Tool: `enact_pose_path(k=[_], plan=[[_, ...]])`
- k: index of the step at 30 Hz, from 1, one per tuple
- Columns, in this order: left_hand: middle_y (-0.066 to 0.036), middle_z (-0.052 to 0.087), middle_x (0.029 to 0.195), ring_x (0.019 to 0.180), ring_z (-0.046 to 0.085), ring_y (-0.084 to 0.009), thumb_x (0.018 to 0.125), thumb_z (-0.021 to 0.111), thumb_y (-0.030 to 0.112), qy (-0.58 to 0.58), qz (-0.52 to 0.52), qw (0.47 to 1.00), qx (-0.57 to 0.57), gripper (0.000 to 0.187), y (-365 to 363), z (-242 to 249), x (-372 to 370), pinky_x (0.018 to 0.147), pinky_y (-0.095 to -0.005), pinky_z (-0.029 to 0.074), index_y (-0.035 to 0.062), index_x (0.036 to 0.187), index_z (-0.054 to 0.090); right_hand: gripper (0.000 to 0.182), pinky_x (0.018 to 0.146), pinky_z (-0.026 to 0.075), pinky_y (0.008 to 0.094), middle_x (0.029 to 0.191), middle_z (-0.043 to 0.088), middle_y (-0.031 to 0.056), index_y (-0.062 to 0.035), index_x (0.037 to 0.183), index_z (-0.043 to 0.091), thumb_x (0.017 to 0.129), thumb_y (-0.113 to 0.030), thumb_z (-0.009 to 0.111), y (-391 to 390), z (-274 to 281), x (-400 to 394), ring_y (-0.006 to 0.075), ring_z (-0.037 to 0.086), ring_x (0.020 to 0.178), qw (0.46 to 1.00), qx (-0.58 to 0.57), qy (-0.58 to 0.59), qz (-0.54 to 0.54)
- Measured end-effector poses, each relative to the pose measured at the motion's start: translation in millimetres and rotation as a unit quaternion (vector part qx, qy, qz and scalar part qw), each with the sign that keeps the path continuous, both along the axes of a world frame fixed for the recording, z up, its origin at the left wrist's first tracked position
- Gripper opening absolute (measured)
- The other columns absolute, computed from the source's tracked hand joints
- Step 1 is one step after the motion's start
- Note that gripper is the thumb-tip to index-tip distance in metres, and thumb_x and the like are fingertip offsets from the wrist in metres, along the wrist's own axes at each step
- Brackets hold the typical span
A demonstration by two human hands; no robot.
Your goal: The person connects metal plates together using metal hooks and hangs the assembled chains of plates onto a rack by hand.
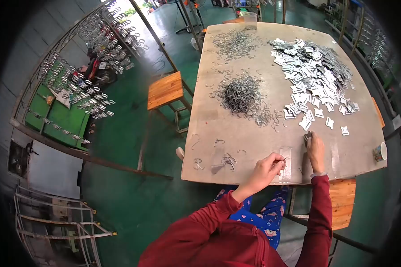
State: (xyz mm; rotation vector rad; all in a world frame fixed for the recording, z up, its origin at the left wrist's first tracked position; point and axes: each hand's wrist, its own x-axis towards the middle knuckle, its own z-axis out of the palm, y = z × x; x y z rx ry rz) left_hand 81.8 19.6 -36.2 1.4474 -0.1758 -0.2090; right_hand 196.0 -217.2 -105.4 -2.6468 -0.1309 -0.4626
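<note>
My left hand (266,169) is closed in a pinch near the table's front edge, with a small bent wire hook (286,159) at its fingertips. To its right, my right hand (316,152) reaches forward over the table, its fingers pressed together on a small dark metal piece (308,135); the fingers partly cover it. Just beyond that hand spreads a large heap of flat, slotted metal buckle plates (305,80), with a few lying loose. A dense dark pile of wire hooks (239,95) sits further left.
The brown-topped table (263,129) also bears another scatter of hooks (234,43), a clear plastic cup (250,21) and a paper cup (380,152) at the right edge. Wooden stools (165,90) stand beside it. Racks hung with metal parts (71,86) line the left.
</note>
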Motion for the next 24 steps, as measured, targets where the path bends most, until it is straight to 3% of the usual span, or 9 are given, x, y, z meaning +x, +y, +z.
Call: enact_pose_path(k=[2,4,7,11,17,18,20,21,24], plan=[[-0.007,0.060,0.096,0.082,0.057,-0.0108,0.094,0.049,0.012,-0.004,0.001,0.999,-0.037,0.018,2.1,1.6,-3.9,0.072,-0.0254,0.048,-0.0030,0.104,0.053,0.025,0.063,0.054,0.0351,0.090,0.063,0.0153,0.0042,0.107,0.058,0.086,-0.011,0.053,-7.7,0.9,-9.7,0.0280,0.061,0.076,0.968,0.248,0.048,-0.014],[-0.007,0.060,0.097,0.084,0.056,-0.0109,0.094,0.049,0.012,0.002,-0.025,0.996,-0.086,0.019,4.7,5.7,-5.4,0.075,-0.0259,0.047,-0.0027,0.104,0.053,0.028,0.058,0.056,0.0312,0.092,0.064,0.0121,0.0029,0.112,0.057,0.089,-0.012,0.052,-12.1,1.2,-24.0,0.0212,0.063,0.073,0.808,0.573,0.137,-0.017],[-0.005,0.060,0.096,0.086,0.056,-0.0110,0.094,0.049,0.014,0.013,-0.046,0.989,-0.143,0.019,0.5,13.7,-12.5,0.078,-0.0258,0.046,-0.0019,0.105,0.054,0.029,0.054,0.057,0.0270,0.091,0.062,0.0066,0.0009,0.116,0.056,0.090,-0.012,0.053,14.5,42.7,-64.0,0.0129,0.061,0.074,0.745,0.651,0.144,0.010],[-0.004,0.060,0.097,0.089,0.055,-0.0102,0.094,0.050,0.014,0.026,-0.076,0.982,-0.173,0.019,-2.0,20.4,-22.5,0.081,-0.0241,0.045,-0.0012,0.104,0.056,0.042,0.053,0.055,0.0246,0.091,0.063,0.0076,0.0005,0.123,0.051,0.083,-0.006,0.062,36.0,60.5,-102.9,0.0138,0.061,0.068,0.757,0.643,0.099,0.056],[-0.002,0.059,0.095,0.095,0.054,-0.0096,0.091,0.055,0.011,-0.057,-0.030,0.998,-0.012,0.019,-0.3,9.6,-31.2,0.085,-0.0240,0.043,-0.0011,0.106,0.056,0.023,0.050,0.047,0.0217,0.073,0.064,0.0061,0.0020,0.100,0.065,0.080,-0.009,0.067,63.8,73.4,-152.9,0.0109,0.059,0.061,0.836,0.530,0.141,-0.016],[-0.002,0.059,0.097,0.094,0.055,-0.0108,0.090,0.056,0.010,-0.010,-0.029,0.992,-0.122,0.017,-3.1,9.9,-33.4,0.083,-0.0251,0.045,0.0003,0.104,0.056,0.019,0.050,0.046,0.0211,0.072,0.065,0.0062,0.0025,0.096,0.066,0.080,-0.009,0.066,68.4,78.1,-158.9,0.0097,0.058,0.061,0.841,0.522,0.145,0.000],[-0.004,0.054,0.106,0.091,0.055,-0.0111,0.090,0.056,0.013,0.000,-0.053,0.996,-0.070,0.017,-3.2,20.3,-34.0,0.079,-0.0262,0.047,0.0003,0.102,0.059,0.016,0.052,0.045,0.0201,0.072,0.065,0.0054,0.0027,0.092,0.067,0.081,-0.008,0.065,77.3,88.6,-176.3,0.0077,0.057,0.060,0.837,0.523,0.162,0.011],[-0.003,0.057,0.104,0.097,0.053,-0.0106,0.089,0.059,0.013,-0.007,-0.052,0.993,-0.105,0.019,-4.0,17.5,-35.2,0.089,-0.0262,0.040,-0.0012,0.100,0.062,0.016,0.052,0.045,0.0196,0.072,0.065,0.0045,0.0024,0.094,0.067,0.082,-0.008,0.065,80.7,94.7,-177.4,0.0070,0.056,0.059,0.829,0.535,0.158,0.024],[-0.002,0.058,0.102,0.095,0.053,-0.0109,0.088,0.060,0.015,0.046,-0.055,0.992,-0.104,0.018,-2.4,8.9,-32.8,0.088,-0.0267,0.040,0.0005,0.099,0.063,0.015,0.053,0.045,0.0198,0.072,0.065,0.0038,0.0015,0.094,0.068,0.083,-0.007,0.064,84.1,85.0,-180.7,0.0071,0.056,0.058,0.819,0.559,0.129,0.016]])
